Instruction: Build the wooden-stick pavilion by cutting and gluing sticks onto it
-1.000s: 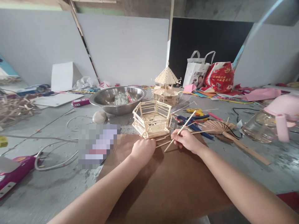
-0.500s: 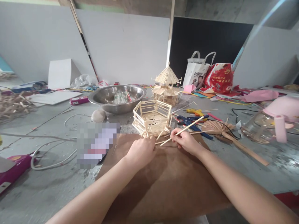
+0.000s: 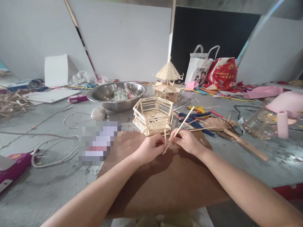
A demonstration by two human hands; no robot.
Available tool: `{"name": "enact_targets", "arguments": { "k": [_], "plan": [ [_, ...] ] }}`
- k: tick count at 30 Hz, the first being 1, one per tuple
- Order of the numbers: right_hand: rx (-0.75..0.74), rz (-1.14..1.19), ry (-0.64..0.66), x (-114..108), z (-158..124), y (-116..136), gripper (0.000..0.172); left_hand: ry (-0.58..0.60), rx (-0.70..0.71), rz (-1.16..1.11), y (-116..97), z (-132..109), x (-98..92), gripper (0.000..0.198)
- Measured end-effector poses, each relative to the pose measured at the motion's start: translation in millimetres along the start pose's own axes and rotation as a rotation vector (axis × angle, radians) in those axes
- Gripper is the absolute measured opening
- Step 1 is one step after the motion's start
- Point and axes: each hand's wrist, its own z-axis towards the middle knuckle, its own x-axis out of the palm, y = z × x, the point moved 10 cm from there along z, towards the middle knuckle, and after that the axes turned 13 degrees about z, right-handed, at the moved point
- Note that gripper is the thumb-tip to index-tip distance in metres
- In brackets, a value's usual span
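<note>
My left hand (image 3: 149, 147) is closed in a pinch on a short wooden stick (image 3: 165, 135), held upright just in front of the open hexagonal stick frame (image 3: 152, 115). My right hand (image 3: 187, 140) is closed on a long thin wooden stick (image 3: 181, 126) that slants up to the right, its lower end close to the short stick. Both hands hover over a brown board (image 3: 163, 179) on the grey table. A finished stick pagoda (image 3: 167, 82) stands behind the frame.
A steel bowl (image 3: 99, 94) sits back left of the frame. Blue-handled pliers (image 3: 194, 121), a yellow tool (image 3: 198, 109) and a folded fan (image 3: 222, 124) lie to the right. A glass pot with pink lid (image 3: 272, 121) is far right. White cable (image 3: 54, 151) and a pink device (image 3: 11, 168) lie left.
My left hand has lifted from the board beside the frame and now pinches a short stick upright. My right hand moved left towards it, tilting the long stick steeper.
</note>
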Motion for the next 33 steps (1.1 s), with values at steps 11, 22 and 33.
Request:
{"name": "enact_targets", "arguments": {
  "k": [11, 22, 33],
  "plan": [
    [-0.176, -0.211, 0.058, 13, -4, 24, 0.023, -0.029, 0.057, 0.047, 0, -1, 9.1, 0.005],
    [-0.335, -0.34, 0.093, 28, -11, 36, 0.015, 0.0, 0.046, 0.077, 5, -1, 12.4, 0.019],
    [-0.203, -0.097, 0.014, 13, -3, 23, 0.019, 0.071, -0.012, -0.132, 11, 2, 19.4, 0.014]
  ]
}}
